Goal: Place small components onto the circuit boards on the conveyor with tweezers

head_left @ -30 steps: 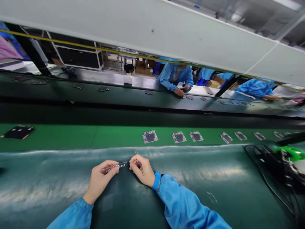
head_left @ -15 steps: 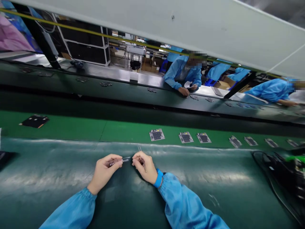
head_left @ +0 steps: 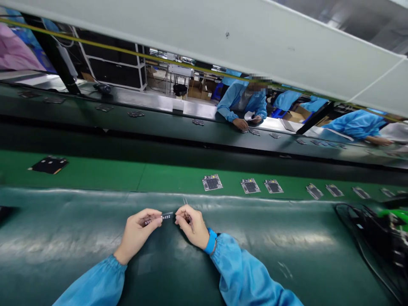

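Note:
My left hand is pinched on a small dark strip of parts, holding it just above the dark green mat. My right hand is closed on thin metal tweezers, whose tips stick up past the fingers, and its fingertips meet the strip's right end. Both arms wear blue sleeves, and a blue band sits on my right wrist.
A green conveyor belt runs behind the mat, carrying several circuit boards and a black panel at left. Black cables and a green-handled tool lie at right. Workers in blue sit across a second belt.
The hands have stayed together on the strip. The view has shifted slightly, and the boards on the belt have drifted a little to the right.

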`<state>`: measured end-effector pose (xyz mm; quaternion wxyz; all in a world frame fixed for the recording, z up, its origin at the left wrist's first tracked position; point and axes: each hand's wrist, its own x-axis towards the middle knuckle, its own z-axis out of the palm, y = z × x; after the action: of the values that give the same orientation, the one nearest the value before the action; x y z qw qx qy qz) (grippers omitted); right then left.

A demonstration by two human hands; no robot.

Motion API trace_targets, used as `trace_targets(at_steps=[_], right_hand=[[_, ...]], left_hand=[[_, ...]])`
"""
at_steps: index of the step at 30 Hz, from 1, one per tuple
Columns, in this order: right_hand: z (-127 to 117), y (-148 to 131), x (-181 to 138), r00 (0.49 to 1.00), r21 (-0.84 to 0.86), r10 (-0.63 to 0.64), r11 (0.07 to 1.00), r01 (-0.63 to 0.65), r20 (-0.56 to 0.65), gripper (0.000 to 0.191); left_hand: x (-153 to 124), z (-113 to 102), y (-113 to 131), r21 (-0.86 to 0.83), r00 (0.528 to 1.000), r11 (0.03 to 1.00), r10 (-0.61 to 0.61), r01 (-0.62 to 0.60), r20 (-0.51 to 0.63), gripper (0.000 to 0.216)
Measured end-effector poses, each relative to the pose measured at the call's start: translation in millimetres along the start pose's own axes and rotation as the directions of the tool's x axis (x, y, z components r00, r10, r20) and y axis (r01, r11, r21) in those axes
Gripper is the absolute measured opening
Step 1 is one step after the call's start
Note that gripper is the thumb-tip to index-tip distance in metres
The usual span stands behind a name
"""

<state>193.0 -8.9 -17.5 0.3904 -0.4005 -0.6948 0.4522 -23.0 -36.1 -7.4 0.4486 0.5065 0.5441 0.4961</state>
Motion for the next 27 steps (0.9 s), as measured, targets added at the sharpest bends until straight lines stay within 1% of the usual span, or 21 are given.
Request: trace_targets(at_steps=[10,18,27], right_hand=[[-1.3,-2.4,0.1,1.000,-0.013,0.002,1.000,-0.002,0.009,0.008],[-0.4,-3.1,-0.1,1.000,0.004,-0.009,1.000,0.009,-0.009,0.006],[0.9,-1.2,-0.4,1.000,0.021,-0.013,1.000,0.013,-0.010,0.005]], left_hand=[[-1.1,-2.5,-5.4,0.007,1.000,1.000,0.002,-0.002,0.017,0.022],[-1.8,-1.3,-2.2,-0.014,1.000,1.000,-0.010,0.010,0.001,0.021],[-2.4,-2.5,0.0,0.014,1.000,1.000,-0.021,0.021,0.000,0.025]])
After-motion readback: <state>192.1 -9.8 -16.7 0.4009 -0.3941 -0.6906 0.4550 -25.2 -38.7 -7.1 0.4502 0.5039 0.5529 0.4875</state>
